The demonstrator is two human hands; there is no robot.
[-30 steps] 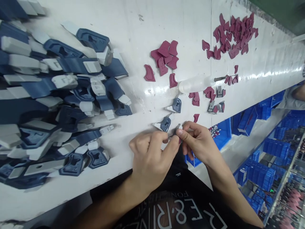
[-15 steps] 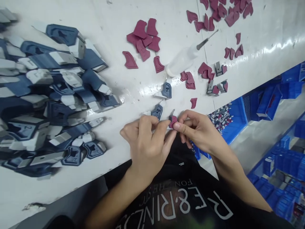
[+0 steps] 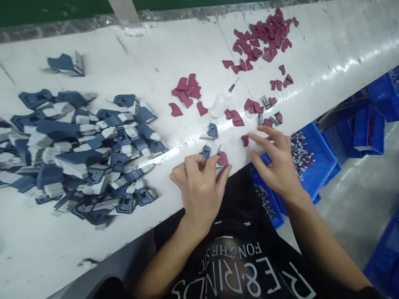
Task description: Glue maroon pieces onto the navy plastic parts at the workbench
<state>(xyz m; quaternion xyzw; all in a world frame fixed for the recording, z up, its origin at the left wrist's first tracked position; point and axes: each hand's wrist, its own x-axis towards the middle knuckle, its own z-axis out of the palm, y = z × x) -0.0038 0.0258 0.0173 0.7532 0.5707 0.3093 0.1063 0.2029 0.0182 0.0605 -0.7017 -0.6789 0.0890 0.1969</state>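
My left hand [image 3: 201, 187] pinches a small block with a maroon piece [image 3: 223, 158] on its face, at the table's near edge. Behind those fingers a blue-and-white block [image 3: 205, 151] is partly hidden; another blue-and-white block [image 3: 213, 131] lies a little farther back. My right hand [image 3: 274, 160] holds nothing, its thumb and fingers spread. Close to its fingertips lies a single loose maroon piece [image 3: 245, 140]; whether they touch it I cannot tell. A white squeeze bottle with a thin needle tip [image 3: 222, 101] lies beyond the blocks.
A large heap of blue-and-white blocks [image 3: 77, 162] spreads across the left. Maroon pieces lie in a cluster [image 3: 186, 90] and a bigger pile [image 3: 268, 35] farther back. Several finished-looking grey-and-maroon blocks [image 3: 274, 119] sit at right. Blue bins [image 3: 321, 162] with small parts stand below the edge.
My right hand has let go of the block and moved right, its fingers opening near the loose maroon piece. My left hand keeps its pinch. The view has shifted, showing more of the far table.
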